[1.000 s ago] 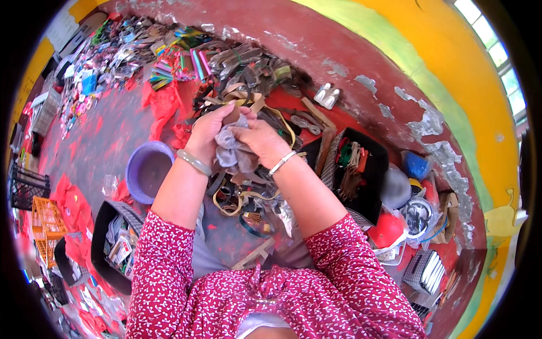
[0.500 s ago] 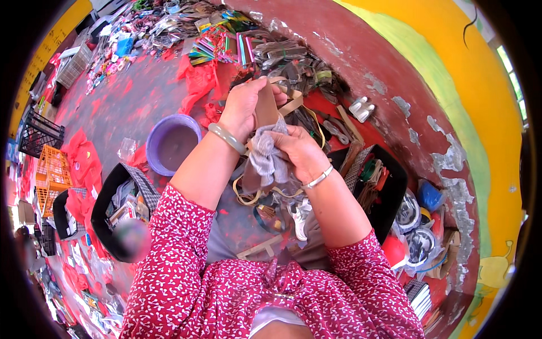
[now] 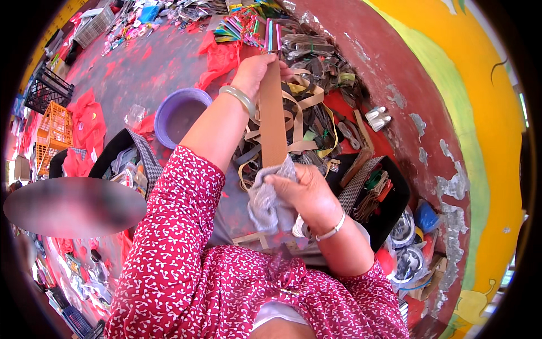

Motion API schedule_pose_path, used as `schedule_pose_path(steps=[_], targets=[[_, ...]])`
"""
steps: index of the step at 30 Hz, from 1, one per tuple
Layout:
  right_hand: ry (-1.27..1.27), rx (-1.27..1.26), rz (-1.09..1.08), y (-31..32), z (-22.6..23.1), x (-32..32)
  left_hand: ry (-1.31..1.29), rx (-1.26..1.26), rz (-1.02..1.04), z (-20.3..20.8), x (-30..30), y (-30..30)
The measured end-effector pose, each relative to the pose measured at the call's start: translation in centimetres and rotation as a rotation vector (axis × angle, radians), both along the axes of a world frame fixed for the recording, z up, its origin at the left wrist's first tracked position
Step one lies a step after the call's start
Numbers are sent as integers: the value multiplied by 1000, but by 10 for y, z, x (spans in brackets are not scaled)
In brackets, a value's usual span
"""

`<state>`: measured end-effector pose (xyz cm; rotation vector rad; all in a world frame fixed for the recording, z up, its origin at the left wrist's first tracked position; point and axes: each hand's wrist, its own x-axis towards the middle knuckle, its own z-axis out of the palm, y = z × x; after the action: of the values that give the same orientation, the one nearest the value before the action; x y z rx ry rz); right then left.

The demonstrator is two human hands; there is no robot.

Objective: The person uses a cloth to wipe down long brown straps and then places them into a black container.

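Observation:
A wide, flat brown strap (image 3: 272,113) stretches lengthwise in front of me. My left hand (image 3: 253,77), with a pale bangle at its wrist, is closed round the far end. My right hand (image 3: 314,193) grips a crumpled grey cloth (image 3: 270,198), which covers the strap's near end. Thumb and fingers of that hand press the cloth together, and whatever lies inside it is hidden. Behind the strap is a tangle of beige and dark straps (image 3: 307,103) on the floor.
To the left stand a purple bucket (image 3: 157,120) and an orange crate (image 3: 52,130). A black box (image 3: 395,223) with bundled cords sits at the right, below the peeling red wall (image 3: 389,62). Bundled strips (image 3: 307,45) are heaped at the back.
My right hand and the cloth have moved nearer to me, away from my left hand, which has moved farther out. A longer stretch of the brown strap now shows between them.

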<state>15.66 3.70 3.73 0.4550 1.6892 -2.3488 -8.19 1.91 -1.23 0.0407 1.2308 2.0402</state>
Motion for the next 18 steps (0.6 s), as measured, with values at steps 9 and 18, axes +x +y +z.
schedule_pose_path(steps=[9, 18], targets=[[-13, -43, 142, -3, 10, 17, -3, 49, -14, -11, -14, -3], [151, -317, -420, 66, -18, -20, -441, 100, -397, -34, 14, 26]])
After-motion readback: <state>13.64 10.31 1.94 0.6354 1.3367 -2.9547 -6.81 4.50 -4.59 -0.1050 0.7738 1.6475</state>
